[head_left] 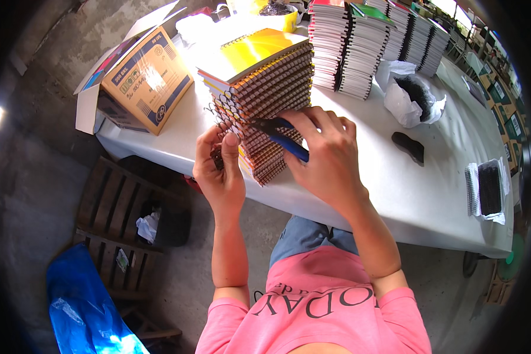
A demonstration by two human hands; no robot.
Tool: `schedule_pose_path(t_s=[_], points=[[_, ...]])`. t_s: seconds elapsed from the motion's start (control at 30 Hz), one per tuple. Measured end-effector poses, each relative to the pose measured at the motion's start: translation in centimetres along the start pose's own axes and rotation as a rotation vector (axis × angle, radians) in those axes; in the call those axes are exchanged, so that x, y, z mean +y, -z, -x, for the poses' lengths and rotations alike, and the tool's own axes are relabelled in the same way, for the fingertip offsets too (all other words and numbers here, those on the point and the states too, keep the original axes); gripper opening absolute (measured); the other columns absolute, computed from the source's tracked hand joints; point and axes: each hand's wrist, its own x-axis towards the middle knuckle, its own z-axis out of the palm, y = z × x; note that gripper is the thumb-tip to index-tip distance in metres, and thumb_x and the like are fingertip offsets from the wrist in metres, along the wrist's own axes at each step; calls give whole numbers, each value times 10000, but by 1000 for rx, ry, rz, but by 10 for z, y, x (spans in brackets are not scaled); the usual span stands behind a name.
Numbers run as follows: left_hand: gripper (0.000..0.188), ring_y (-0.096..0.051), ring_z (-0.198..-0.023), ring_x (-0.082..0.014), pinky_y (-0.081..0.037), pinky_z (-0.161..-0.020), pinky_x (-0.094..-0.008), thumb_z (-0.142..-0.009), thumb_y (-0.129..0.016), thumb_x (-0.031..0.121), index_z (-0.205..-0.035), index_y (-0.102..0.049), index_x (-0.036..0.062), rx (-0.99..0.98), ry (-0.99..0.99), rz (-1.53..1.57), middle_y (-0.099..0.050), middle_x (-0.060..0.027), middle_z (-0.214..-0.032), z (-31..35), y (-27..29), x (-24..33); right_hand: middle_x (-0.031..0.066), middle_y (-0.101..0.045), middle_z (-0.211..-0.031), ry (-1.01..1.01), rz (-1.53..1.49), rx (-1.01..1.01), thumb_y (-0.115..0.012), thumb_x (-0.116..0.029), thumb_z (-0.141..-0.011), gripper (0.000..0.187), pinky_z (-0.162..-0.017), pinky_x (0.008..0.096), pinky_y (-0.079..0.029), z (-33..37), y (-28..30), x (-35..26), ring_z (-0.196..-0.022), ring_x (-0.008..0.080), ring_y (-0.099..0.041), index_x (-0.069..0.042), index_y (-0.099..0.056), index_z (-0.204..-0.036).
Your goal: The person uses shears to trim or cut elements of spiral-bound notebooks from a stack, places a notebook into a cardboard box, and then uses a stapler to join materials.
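Observation:
A tall stack of spiral-bound notebooks (271,88) with a yellow cover on top stands near the table's edge, dark coils facing me. My right hand (331,154) is closed around blue-handled pliers (290,146). The jaws of the pliers reach the coil ends at the stack's left corner. Thumb and fingers of my left hand (221,174) pinch at the same corner, on a spiral coil (223,127) as far as I can see. Loose coil ends stick out just above the left fingers. What lies under those fingertips is partly hidden.
An open cardboard box (147,82) sits left of the stack. More bound stacks (354,56) stand behind. On the right lie dark coils in white wrapping (413,97), a dark elongated object (408,147) and another coil bundle (489,189). A wooden pallet (103,194) is below left.

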Motion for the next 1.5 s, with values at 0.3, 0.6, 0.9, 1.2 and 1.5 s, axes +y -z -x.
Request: schedule_pose_path(t_s=[0.3, 0.6, 0.9, 1.2, 1.5], points=[[206, -362, -576, 22, -259, -480, -146, -934, -575, 180, -1050, -574, 10, -28, 13, 34, -583, 8, -818, 1, 2, -3, 80, -612, -900, -21, -57, -36, -706, -83, -657, 424, -694, 402, -496, -1, -16, 0, -804, 273, -623, -128, -586, -1061], [260, -401, -692, -103, -340, -508, -207, -965, -397, 162, -1085, -494, -48, -138, 730, 1491, -472, -81, -832, -5, 22, -11, 86, -615, -970, 33, -90, 27, -698, -178, -738, 372, -820, 393, -414, -3, -3, 6, -911, 258, -589, -120, -591, -1090], [297, -467, -765, -82, -356, -485, -150, -908, -593, 203, -1081, -601, -38, -65, 678, 1207, -573, -98, -965, -24, 20, 5, 76, -586, -953, 51, 28, 64, -743, -207, -640, 454, -816, 409, -348, -9, -2, 3, -909, 242, -563, -113, -606, -1062], [300, -359, -511, 7, -267, -419, -149, -861, -666, 116, -1117, -613, -31, 26, 288, 420, -609, 11, -801, -15, -5, 23, 66, -592, -1006, 14, 38, 30, -708, -211, -733, 408, -824, 403, -362, -8, 6, -3, -958, 244, -562, -137, -583, -1114], [299, -402, -527, 11, -264, -446, -155, -852, -684, 106, -1122, -614, 0, 62, 180, 311, -587, 25, -693, -14, -8, 19, 59, -588, -984, 39, 64, 64, -723, -205, -674, 451, -822, 396, -359, -9, 9, -12, -944, 232, -563, -143, -593, -1102]])
